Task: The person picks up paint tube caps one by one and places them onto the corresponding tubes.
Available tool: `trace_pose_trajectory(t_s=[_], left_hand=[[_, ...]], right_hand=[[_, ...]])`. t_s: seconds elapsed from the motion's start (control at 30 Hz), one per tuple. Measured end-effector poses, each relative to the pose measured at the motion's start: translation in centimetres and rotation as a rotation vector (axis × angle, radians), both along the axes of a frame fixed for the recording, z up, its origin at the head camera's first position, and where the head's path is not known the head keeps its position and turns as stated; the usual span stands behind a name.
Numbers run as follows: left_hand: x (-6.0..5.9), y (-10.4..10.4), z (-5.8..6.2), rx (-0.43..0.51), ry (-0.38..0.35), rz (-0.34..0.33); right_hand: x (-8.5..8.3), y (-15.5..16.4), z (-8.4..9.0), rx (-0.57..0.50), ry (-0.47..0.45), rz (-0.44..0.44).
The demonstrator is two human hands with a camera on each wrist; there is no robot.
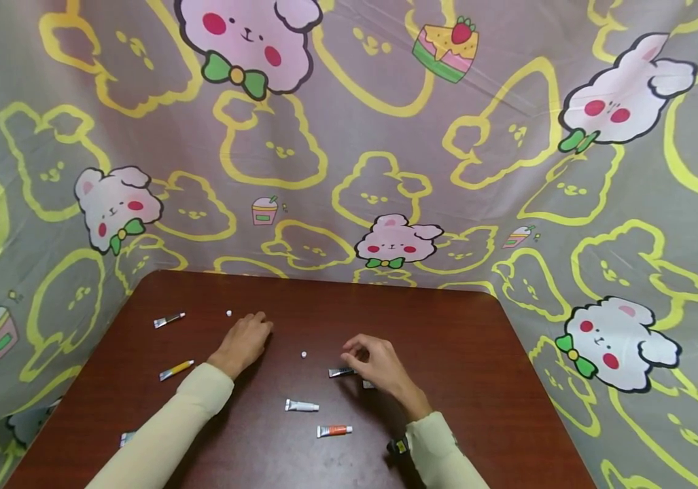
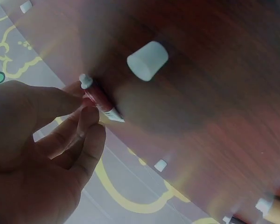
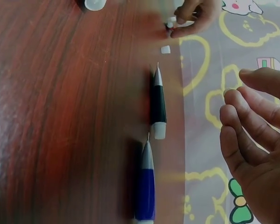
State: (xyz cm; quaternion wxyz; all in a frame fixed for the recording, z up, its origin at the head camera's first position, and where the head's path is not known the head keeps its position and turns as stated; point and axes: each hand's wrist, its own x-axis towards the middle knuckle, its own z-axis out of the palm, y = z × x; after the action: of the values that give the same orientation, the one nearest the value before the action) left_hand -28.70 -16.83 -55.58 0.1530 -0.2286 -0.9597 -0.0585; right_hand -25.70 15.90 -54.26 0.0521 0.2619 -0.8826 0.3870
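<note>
1. Your left hand point(image 1: 243, 343) rests on the brown table point(image 1: 471, 353), left of centre. In the left wrist view its thumb and fingers point(image 2: 86, 123) pinch a small red tube point(image 2: 100, 99) whose white nozzle points up and away from the palm.
2. A loose white cap point(image 2: 147, 60) lies on the wood just beside that red tube, not touching it. A second white cap point(image 1: 304, 354) sits between your two hands in the head view.
3. Your right hand point(image 1: 379, 363) hovers right of centre, fingers loosely curved and spread. The right wrist view shows its palm holding nothing.
4. Just beside your right hand's fingertips lies a dark green tube point(image 3: 158, 103), and end to end with it a blue tube point(image 3: 145, 184); the head view is too small to tell whether a finger touches either one.
5. Nearer you lie a white tube point(image 1: 302, 406) and an orange tube point(image 1: 334, 430), well apart from both hands.
6. To the left lie a yellow tube point(image 1: 175, 370) and a grey tube point(image 1: 168, 320), both untouched.
</note>
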Motion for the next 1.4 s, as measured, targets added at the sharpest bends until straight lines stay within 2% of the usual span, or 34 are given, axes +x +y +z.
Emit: trace_pose_trajectory(t_s=[0.2, 0.53, 0.8, 1.07, 1.4], left_hand=[[0.0, -0.4, -0.1, -0.017, -0.013, 0.023], [0.2, -1.2, -1.0, -0.015, 0.112, 0.016], [0.4, -1.5, -1.3, -0.027, 0.127, 0.030], [0.6, -1.4, -0.7, -0.015, 0.159, 0.009], [1.4, -1.0, 0.5, -0.020, 0.173, 0.001]], right_hand=[[-0.4, -0.8, -0.3, 0.035, 0.005, 0.024], [-0.9, -2.3, -0.6, 0.090, -0.003, 0.042], [-1.2, -3.2, -1.0, 0.109, -0.018, 0.051], [-2.0, -3.7, -1.3, 0.142, -0.010, 0.036], [-2.6, -4.8, -1.7, 0.178, 0.011, 0.076]])
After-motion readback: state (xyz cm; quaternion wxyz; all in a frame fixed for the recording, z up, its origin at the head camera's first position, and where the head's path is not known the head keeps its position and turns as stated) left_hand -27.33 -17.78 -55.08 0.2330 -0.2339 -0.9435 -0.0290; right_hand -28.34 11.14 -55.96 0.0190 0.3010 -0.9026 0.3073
